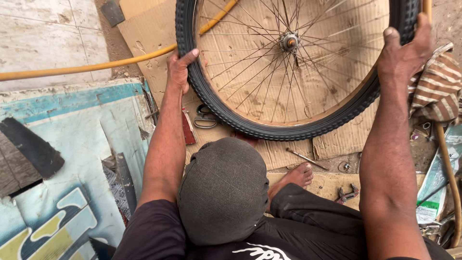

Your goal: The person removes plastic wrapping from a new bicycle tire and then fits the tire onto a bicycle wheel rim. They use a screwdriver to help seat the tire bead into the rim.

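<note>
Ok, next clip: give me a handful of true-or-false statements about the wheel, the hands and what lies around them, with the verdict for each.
1. Both hands grip the bicycle wheel by its tyre. True: left hand on one side, right hand on the other.
2. The wheel has no tyre fitted. False: a black knobbly tyre runs round the rim.
3. A yellow hose passes behind the wheel. True.
4. The wheel stands over bare tiles. False: flattened cardboard lies beneath it.
5. A striped cloth lies by the right hand. True.
6. The person wears shoes. False: a bare foot shows.
</note>
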